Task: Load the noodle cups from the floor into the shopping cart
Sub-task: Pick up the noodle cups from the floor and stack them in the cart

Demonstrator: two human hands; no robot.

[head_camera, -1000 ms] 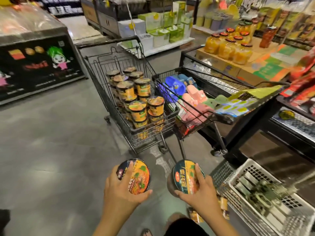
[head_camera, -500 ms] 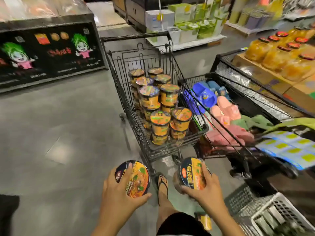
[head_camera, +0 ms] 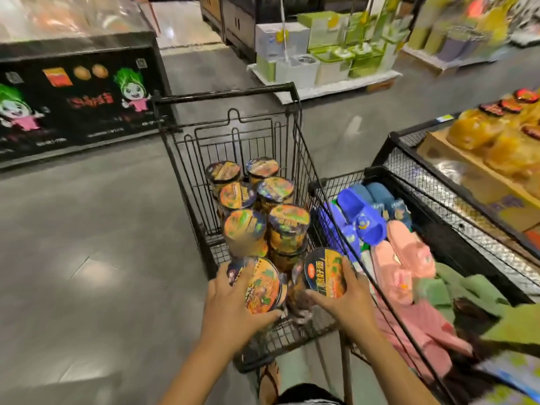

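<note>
Reaching forward over the cart (head_camera: 295,135) near end; left hand (head_camera: 230,302) grips one cup (head_camera: 263,285) by its lid, right hand (head_camera: 347,299) another cup (head_camera: 324,273); stacked cups (head_camera: 263,206) fill cart.

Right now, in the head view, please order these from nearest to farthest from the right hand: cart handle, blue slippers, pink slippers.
1. Pink slippers, just right of the right hand.
2. Blue slippers, further ahead on the right.
3. Cart handle, far end, ahead-left.
</note>
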